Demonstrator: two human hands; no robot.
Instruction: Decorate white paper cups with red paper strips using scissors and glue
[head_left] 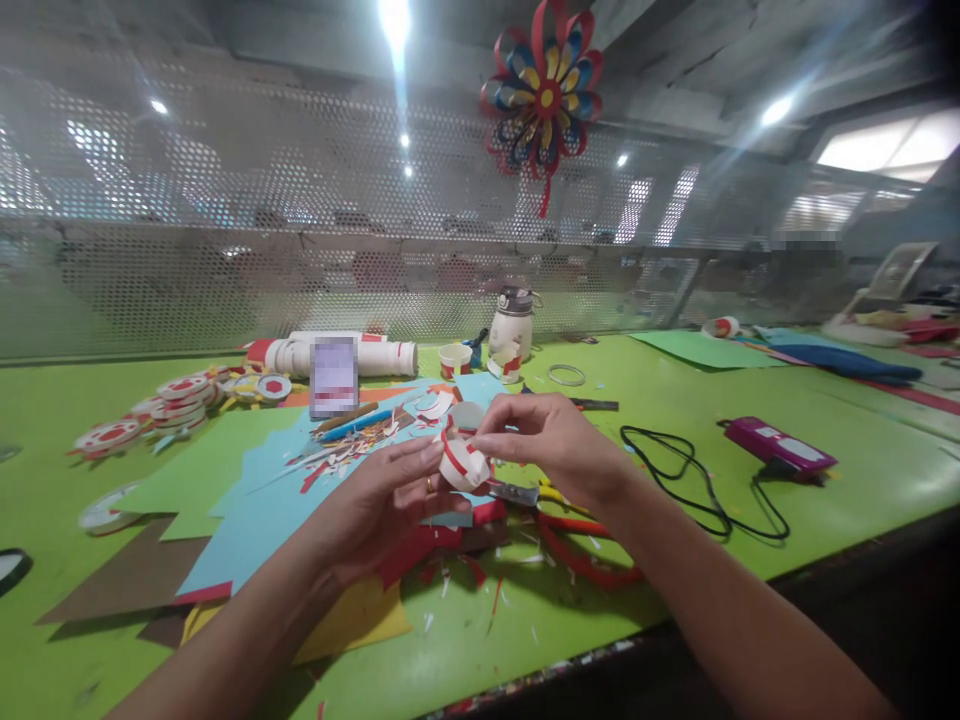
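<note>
Head view shows us holding the white-and-red paper piece (463,466) above the scrap-strewn table (675,395), our left hand (397,485) gripping it, seemingly to steady it while our right hand (547,440) pinches its edge, with scissors (516,492) lying just below, presumably for easy reach.

Streaky glare around bright ceiling lamps (394,20)
</note>
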